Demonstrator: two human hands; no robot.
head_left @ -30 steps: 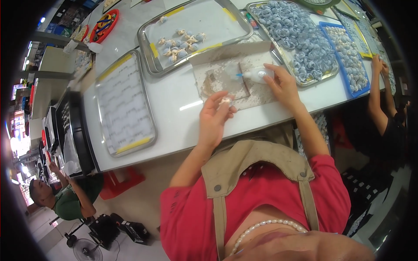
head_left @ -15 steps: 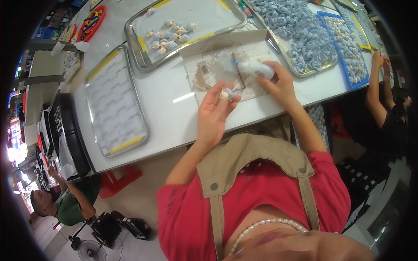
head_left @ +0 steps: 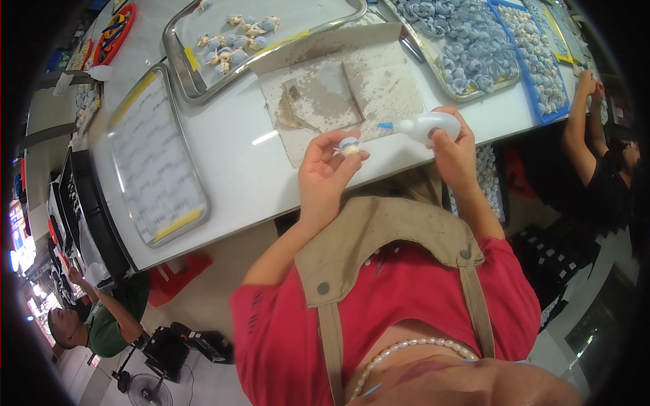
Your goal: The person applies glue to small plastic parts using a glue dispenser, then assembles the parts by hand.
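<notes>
I'm monitoring remotely | left hand (head_left: 325, 177): pinching blue-and-cream ornament (head_left: 349, 147), seemingly to leave its top exposed | right hand (head_left: 458, 155): gripping white squeeze bottle (head_left: 421, 123), pointing blue nozzle (head_left: 385, 126) leftward

Wears a khaki apron bib (head_left: 382, 223), slightly creased and with a curved edge. Behind this bib, wears a bright red shirt (head_left: 386, 298) with short, loose sleeves (head_left: 511, 281); to the left of the bib, carries small dark slanted marks (head_left: 256, 312) on the cloth. At the bib's two corners, shows round dark buttons (head_left: 323, 288), with khaki straps (head_left: 331, 345) attached. Above the bib, wears a necklace (head_left: 421, 342) of whitish, pearl-like beads.
</notes>
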